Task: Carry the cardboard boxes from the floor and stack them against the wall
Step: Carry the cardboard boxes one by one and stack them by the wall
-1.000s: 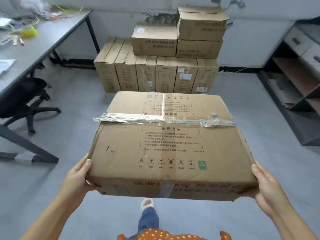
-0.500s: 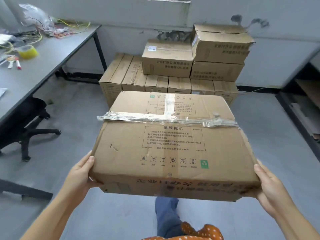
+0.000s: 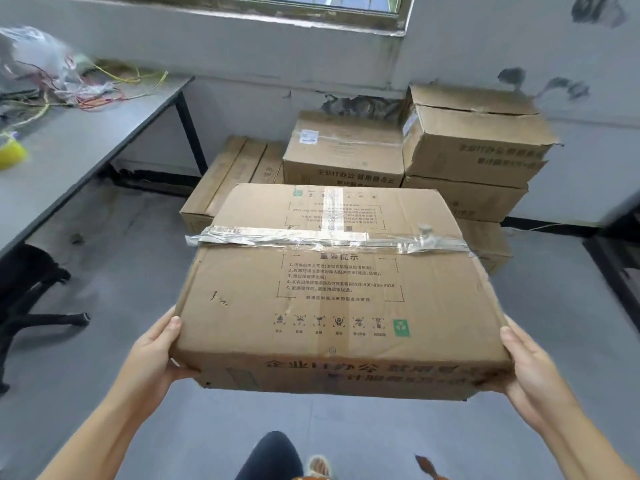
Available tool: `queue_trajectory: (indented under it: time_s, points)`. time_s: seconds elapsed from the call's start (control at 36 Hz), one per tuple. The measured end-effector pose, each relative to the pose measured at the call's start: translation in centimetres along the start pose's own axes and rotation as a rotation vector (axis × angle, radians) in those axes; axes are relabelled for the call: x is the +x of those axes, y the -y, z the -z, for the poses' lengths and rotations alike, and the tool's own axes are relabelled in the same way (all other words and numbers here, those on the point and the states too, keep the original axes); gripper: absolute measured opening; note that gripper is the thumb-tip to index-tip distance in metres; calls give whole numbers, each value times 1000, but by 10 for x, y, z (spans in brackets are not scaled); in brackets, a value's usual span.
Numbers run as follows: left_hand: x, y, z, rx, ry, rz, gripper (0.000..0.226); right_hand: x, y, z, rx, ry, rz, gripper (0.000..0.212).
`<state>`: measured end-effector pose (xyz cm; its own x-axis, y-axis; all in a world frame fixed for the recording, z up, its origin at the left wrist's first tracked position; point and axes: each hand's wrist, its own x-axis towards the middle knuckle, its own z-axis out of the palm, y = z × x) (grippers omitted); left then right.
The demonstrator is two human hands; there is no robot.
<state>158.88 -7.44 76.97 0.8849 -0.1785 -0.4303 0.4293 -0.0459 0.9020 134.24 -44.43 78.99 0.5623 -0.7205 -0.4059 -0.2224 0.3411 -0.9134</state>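
At your twelve o'clock, stacked brown cardboard boxes (image 3: 346,150) sit on the grey floor (image 3: 131,258); at ten, your grey table (image 3: 79,150) carries tangled coloured wires (image 3: 90,88).

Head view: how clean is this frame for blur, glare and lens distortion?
Head view: the carried box is mostly sharp and its top print legible, but the front-edge lettering smears; the clear tape across it glares; the desk bows at the left edge from wide-angle distortion; the wires and stacked boxes are soft; lighting is even, without hard shadows.
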Motion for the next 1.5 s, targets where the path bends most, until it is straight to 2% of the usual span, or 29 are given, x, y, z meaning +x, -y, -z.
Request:
queue_trajectory:
  time_s: [0.33, 0.56, 0.69, 0.92, 0.94, 1.14, 1.17, 1.22, 1.28, 1.31, 1.39, 1.44, 1.5]
  points:
    - [204, -90, -62, -51, 45, -51, 36, 190, 67, -103, 48, -2, 69, 39]
    - [352, -168, -106, -25, 66, 23, 41, 296, 120, -159, 94, -78, 56, 35]
    - [411, -196, -139, 14, 105, 36, 41, 346, 146, -178, 110, -116, 55, 50]
    - [480, -230, -204, 13, 108, -5, 36, 434, 194, -190, 78, -72, 89, 26]
    - [489, -234, -212, 7, 102, -6, 38, 446, 200, -190, 65, -55, 100, 28]
    - [553, -256, -280, 10, 106, -9, 38, 545, 232, -181, 74, -41, 94, 94]
    - [561, -257, -290, 9, 99, -6, 38, 559, 233, -180, 71, -37, 90, 99]
    - [578, -255, -310, 6, 78, 6, 36, 582, 237, -186, 74, -12, 74, 87]
    - [591, -247, -328, -16, 54, 29, 37, 600, 230, -191, 92, -62, 52, 51]
    - [596, -242, -337, -30, 46, 47, 37, 609, 223, -191, 85, -123, 27, 43]
    - [609, -223, -353, -64, -33, 102, 48, 622, 203, -200, -46, -277, -33, 43]
    - [615, -215, -357, -115, -115, 123, 61, 621, 192, -208, -194, -373, 7, 42]
    - [617, -209, -357, -136, -180, 152, 68, 622, 182, -212, -239, -486, 23, 39]
